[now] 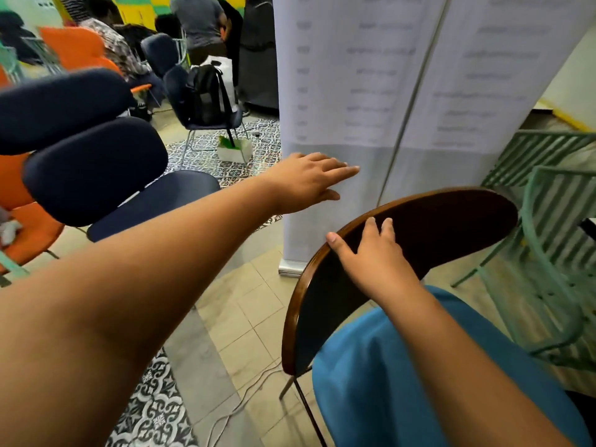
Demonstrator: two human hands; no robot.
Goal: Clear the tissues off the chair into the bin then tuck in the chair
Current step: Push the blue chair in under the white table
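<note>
A chair with a dark, wood-rimmed backrest [435,227] stands at the lower right, its thin metal legs on the tiled floor. My right hand [371,250] rests on the top of that backrest, fingers curled over the rim. My left hand [309,182] is stretched out forward with flat, spread fingers, holding nothing, in front of a white banner. White crumpled tissue [9,230] lies on an orange chair seat [32,230] at the far left edge. No bin is in view.
A white roll-up banner [371,91] stands straight ahead. Dark blue chairs [96,169] fill the left. Green metal wire chairs [554,240] stand at the right. A cable [232,411] runs over the floor. People and a backpack on a chair [206,91] are behind.
</note>
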